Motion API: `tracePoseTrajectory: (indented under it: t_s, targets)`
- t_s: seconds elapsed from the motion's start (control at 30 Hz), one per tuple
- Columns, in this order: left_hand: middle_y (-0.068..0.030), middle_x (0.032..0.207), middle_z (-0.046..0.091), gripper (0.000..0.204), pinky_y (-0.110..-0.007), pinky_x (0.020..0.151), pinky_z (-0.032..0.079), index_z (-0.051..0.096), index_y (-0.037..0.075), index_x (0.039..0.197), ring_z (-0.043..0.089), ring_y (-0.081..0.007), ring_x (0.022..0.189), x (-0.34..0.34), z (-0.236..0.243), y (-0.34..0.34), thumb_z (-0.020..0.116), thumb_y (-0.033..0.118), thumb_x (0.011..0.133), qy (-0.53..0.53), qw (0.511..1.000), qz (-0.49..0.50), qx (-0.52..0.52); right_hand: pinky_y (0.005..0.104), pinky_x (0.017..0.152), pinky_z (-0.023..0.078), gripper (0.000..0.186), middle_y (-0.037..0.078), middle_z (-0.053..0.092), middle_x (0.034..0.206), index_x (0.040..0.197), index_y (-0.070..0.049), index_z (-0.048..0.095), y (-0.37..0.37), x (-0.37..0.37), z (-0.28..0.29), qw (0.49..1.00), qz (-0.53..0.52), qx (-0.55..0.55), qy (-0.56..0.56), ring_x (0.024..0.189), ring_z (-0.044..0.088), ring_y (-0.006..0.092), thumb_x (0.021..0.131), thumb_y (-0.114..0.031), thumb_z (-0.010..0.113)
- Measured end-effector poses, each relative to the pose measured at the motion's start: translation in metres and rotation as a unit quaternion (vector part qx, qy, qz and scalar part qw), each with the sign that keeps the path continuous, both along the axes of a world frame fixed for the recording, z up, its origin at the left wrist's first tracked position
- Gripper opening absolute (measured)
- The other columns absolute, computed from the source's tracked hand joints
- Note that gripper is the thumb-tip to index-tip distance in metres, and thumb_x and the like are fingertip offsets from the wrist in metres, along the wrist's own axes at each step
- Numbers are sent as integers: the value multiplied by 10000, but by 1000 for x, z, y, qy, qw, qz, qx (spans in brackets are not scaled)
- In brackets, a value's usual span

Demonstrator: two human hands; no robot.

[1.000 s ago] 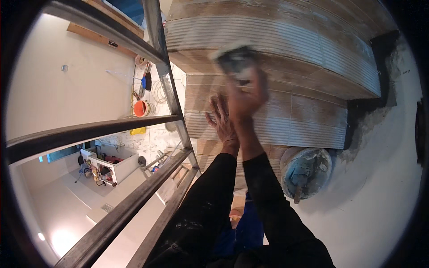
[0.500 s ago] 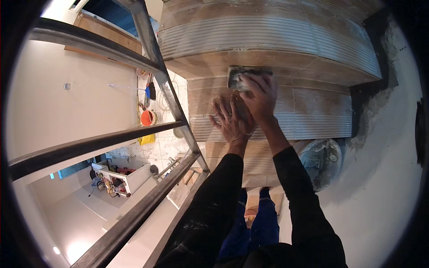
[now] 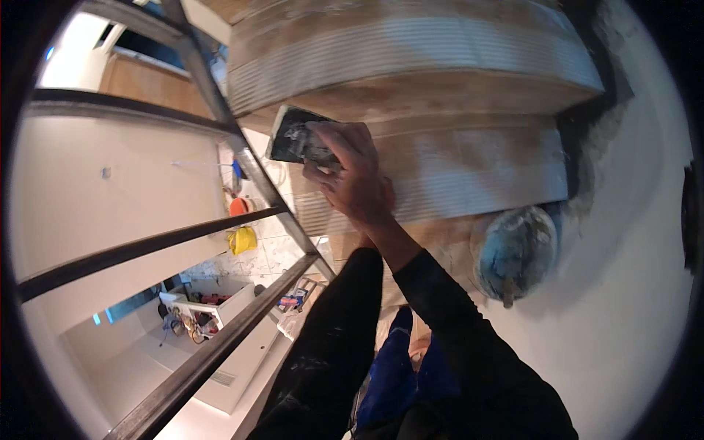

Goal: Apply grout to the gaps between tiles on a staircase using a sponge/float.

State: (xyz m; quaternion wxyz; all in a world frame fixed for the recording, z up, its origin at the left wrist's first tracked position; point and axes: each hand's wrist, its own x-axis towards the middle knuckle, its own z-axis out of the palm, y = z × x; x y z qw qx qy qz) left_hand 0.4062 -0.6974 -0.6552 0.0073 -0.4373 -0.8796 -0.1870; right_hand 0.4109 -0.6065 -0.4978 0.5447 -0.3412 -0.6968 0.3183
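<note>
My right hand (image 3: 350,170) grips a dark rectangular sponge-like pad (image 3: 293,139) with a pale edge and whitish smears. Fingers lie over its top and the thumb bends along the near side. The pad is at the left end of a wood-look tiled stair step (image 3: 469,165), close to the metal railing. My left forearm (image 3: 334,315) runs up beneath the right wrist. Most of my left hand is covered by the right one, so its fingers cannot be made out. Pale, wet-looking film spreads over the ribbed tread.
A bucket (image 3: 517,253) with cloudy contents and a handle at its rim stands right of the steps, by the white wall. The metal railing (image 3: 257,172) borders the left side. Beyond it, below, are an orange-topped bucket (image 3: 239,207), a yellow bag (image 3: 242,240) and a broom (image 3: 237,169).
My right hand has carried the pad leftward from mid-step to the step's left end. It now crosses over my left hand, which was spread on the tread before. The view has shifted slightly.
</note>
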Motion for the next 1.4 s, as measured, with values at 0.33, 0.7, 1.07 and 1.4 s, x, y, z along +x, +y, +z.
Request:
tracePoseTrajectory:
  t_s: [0.33,0.7,1.07,1.4]
  targets:
    - [-188,1710,328,739,-740,1202,208,447,234,1592,230,-424,1605,19,37,30,610,540,939,23,998,-8,-61,357,975,533,415,163,773,1118,1285,32,711,-141,359,-77,842,-359,-395,-81,1059,708,218,958,-222,722]
    - [-150,1623,410,631,-710,1163,265,484,242,1523,304,-368,1552,18,33,23,629,461,949,57,997,-12,-46,482,791,572,313,173,758,963,1113,-4,742,-102,521,-286,759,-261,-477,-359,886,742,354,983,-270,640]
    - [-141,1608,432,639,-677,1168,265,480,245,1544,331,-358,1536,-12,47,19,643,452,961,103,994,-8,-42,525,884,589,352,209,758,1174,1263,-66,721,-90,395,-269,641,-306,-558,-430,1038,746,379,981,-257,630]
    - [-134,1609,442,639,-658,1173,271,510,230,1527,346,-360,1525,7,38,23,644,439,938,84,996,-26,-13,567,1051,536,467,135,675,1411,1447,-103,612,-139,489,-192,486,-80,-672,553,1291,647,324,1060,-357,549]
